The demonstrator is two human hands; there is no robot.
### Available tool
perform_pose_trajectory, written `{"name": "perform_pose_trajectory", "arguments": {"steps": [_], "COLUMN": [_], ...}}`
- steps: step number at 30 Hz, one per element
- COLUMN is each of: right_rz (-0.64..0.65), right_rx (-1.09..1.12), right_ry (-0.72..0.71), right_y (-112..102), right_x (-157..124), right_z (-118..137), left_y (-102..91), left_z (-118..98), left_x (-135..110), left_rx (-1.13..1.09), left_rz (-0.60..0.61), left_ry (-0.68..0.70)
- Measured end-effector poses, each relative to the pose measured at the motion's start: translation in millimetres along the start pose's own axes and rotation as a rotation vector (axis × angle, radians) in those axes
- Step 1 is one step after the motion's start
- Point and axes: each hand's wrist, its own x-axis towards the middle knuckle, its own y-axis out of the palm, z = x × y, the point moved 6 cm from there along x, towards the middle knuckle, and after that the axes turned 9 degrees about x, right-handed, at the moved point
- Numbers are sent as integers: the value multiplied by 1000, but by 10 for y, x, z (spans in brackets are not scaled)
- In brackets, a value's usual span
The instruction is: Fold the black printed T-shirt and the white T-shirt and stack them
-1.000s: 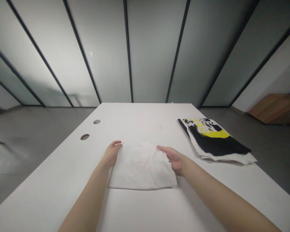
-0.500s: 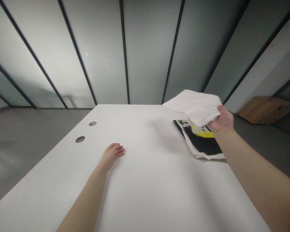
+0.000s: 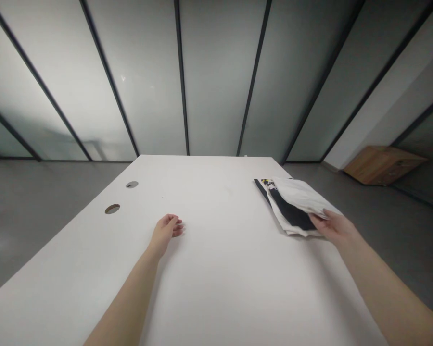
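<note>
A folded white cloth lies on top of a folded black, white and yellow shirt near the right edge of the white table. My right hand is at the near edge of the white cloth, thumb on top and fingers under it, gripping it. My left hand rests on the bare tabletop at the middle, fingers loosely curled and holding nothing.
Two round cable holes sit near the table's left edge. Frosted glass panels with dark frames stand behind the table. A wooden cabinet is on the floor at the far right.
My right hand lifted the folded white cloth from the table's middle, carried it right and set it down on the printed shirt. My left hand stayed on the table.
</note>
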Motion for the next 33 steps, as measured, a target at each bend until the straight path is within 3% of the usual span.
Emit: {"name": "perform_pose_trajectory", "arguments": {"steps": [3, 8, 15, 18, 21, 24, 26, 28, 30, 33], "right_rz": [-16, -10, -67, -105, -121, 6, 173, 353, 489, 380], "right_rx": [85, -112, -17, -22, -171, -356, -548, -754, -899, -1073], "right_ry": [27, 260, 79, 119, 214, 374, 433, 314, 71, -432], "right_y": [77, 122, 133, 51, -54, 16, 213, 540, 953, 1469], "right_x": [-141, -340, -355, -459, -651, -921, -1062, -1052, -874, -382], "right_z": [20, -298, -266, -264, -358, -576, -708, -718, -613, -291], "left_y": [30, 81, 105, 108, 106, 108, 110, 110, 108, 112], "left_z": [-17, -51, -80, -80, -72, -64, -61, -60, -62, -62], "left_x": [-23, -42, -74, -78, -72, -64, -61, -59, -59, -59], "left_rx": [35, 89, 123, 126, 124, 131, 141, 155, 168, 171], "left_rz": [0, 1, 6, 4, -5, -3, 3, 4, 2, 7], "left_ry": [0, 19, 42, 48, 54, 62, 68, 75, 87, 105]}}
